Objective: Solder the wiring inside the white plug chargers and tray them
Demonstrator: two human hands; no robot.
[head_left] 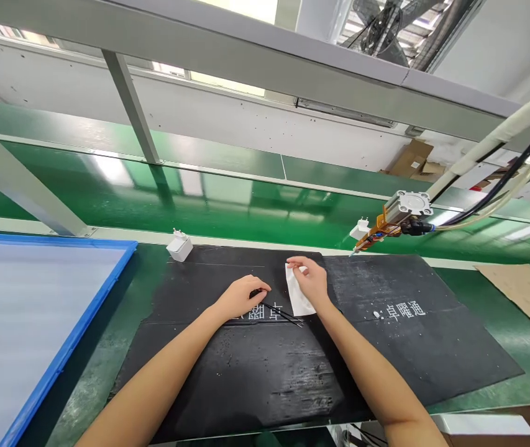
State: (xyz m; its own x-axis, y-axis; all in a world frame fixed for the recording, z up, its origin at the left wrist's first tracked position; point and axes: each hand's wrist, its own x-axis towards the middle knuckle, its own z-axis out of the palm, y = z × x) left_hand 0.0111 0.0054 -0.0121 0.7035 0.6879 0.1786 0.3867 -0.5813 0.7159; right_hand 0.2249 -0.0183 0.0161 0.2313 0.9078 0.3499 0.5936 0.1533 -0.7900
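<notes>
My left hand (pixel 245 295) is closed at the middle of the black mat (pixel 246 372), with thumb and fingers pinched on the end of dark tweezers (pixel 284 313). The tweezers' tips point right and toward me, close to the mat. To the right, my right hand (pixel 312 284) has its fingers curled over the upper part of a white piece of paper or cloth (pixel 298 299), gripping it. A white plug adapter (pixel 180 246) with prongs up stands at the mat's far left edge. Small white bits (pixel 377 315) lie on the right half of the mat.
A metal and orange dispensing head (pixel 388 217) with hoses hangs at the right, beside another white adapter (pixel 360 228). A blue-rimmed tray (pixel 92 304) lies at the left. Cardboard (pixel 525 298) is on the right. Behind the mat runs a green conveyor belt (pixel 246 211).
</notes>
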